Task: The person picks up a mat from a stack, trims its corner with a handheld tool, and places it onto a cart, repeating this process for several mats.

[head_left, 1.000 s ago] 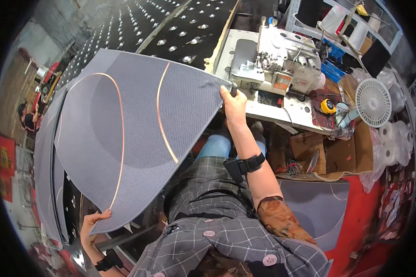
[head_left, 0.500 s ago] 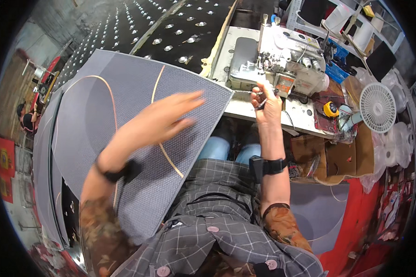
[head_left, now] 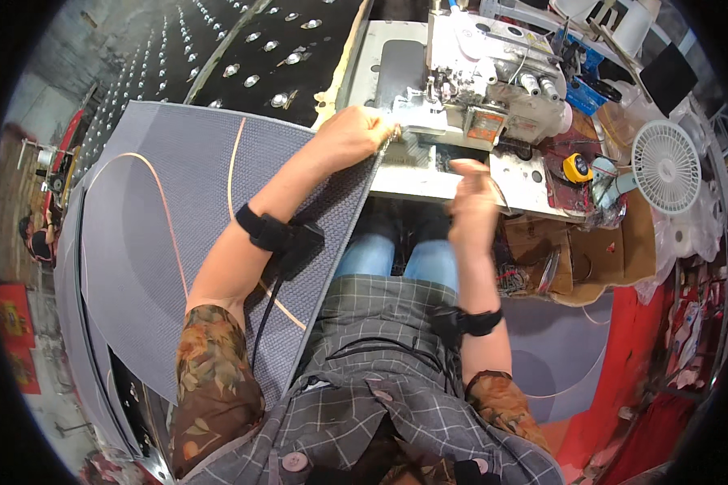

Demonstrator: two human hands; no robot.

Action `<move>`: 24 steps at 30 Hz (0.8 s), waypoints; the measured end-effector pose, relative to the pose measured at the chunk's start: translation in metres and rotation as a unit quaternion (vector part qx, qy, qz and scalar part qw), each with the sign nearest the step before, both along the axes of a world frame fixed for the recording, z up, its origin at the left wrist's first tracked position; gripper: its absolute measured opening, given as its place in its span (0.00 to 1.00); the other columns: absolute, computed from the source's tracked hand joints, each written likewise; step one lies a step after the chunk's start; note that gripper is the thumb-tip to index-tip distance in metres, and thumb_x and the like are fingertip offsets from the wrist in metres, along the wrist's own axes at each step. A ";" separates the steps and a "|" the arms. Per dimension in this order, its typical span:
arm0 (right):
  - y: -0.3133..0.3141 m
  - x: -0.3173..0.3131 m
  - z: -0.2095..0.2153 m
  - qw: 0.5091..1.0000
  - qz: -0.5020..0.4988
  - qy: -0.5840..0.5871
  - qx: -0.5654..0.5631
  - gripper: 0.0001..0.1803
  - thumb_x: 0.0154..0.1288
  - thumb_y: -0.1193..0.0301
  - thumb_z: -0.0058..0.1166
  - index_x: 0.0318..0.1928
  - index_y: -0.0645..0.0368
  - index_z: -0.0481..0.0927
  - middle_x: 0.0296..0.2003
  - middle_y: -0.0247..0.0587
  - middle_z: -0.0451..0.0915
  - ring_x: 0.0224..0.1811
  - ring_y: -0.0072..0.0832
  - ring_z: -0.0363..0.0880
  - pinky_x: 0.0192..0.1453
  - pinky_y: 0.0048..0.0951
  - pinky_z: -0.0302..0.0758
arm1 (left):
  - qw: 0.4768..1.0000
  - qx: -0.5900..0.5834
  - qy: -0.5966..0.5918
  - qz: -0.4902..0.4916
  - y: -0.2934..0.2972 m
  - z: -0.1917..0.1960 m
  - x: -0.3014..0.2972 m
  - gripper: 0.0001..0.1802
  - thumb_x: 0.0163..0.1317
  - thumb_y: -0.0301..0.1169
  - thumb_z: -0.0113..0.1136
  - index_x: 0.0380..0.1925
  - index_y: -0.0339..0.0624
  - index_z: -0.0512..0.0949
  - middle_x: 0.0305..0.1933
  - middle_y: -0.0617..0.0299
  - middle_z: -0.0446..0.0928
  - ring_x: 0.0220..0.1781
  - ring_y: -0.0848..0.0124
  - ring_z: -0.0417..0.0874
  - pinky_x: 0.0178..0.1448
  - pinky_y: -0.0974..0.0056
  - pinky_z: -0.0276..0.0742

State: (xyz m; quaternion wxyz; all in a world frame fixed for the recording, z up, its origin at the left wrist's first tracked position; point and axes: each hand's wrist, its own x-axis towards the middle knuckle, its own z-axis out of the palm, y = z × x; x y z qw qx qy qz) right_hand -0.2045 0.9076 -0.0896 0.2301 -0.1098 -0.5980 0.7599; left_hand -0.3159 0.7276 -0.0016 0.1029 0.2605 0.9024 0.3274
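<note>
From my remote seat I'm looking down through the head camera at a large grey mat (head_left: 202,186), which is lying on the person's left. Its far edge is resting against the black studded table (head_left: 247,52), and its near part is slanting down toward the lap, beside the checked apron (head_left: 388,303). Thin orange lines are curving across its ribbed face.

I'm seeing the left hand (head_left: 352,139) reaching over the mat to its corner nearest the sewing machine (head_left: 501,73). Its fingers are bunching narrowly together there; I'm not making out what, if anything, they are pinching. The left forearm is crossing above the mat, wearing a black wristband (head_left: 263,228).

The right hand (head_left: 471,206) is hovering at the front edge of the white machine table (head_left: 522,182), well apart from the mat. It is blurring, with one finger showing toward the machine, so I cannot tell how wide it is opening or whether it is holding anything.

Farther right, a yellow tape measure (head_left: 577,167) is sitting on the machine table, and a white fan (head_left: 666,167) is standing near it. A cardboard box (head_left: 594,263) is gaping below, and another grey mat is lying beneath the box.
</note>
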 end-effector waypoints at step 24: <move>-0.086 -0.030 0.019 0.914 0.221 -0.101 -0.324 0.20 0.66 0.57 0.36 0.20 0.53 0.65 0.13 0.26 0.61 0.10 0.15 0.54 0.13 0.19 0.48 | 0.992 0.098 -0.046 -0.067 -0.030 0.023 0.035 0.11 0.54 0.26 0.62 0.37 0.38 0.75 0.36 0.63 0.77 0.42 0.74 0.78 0.49 0.69 0.72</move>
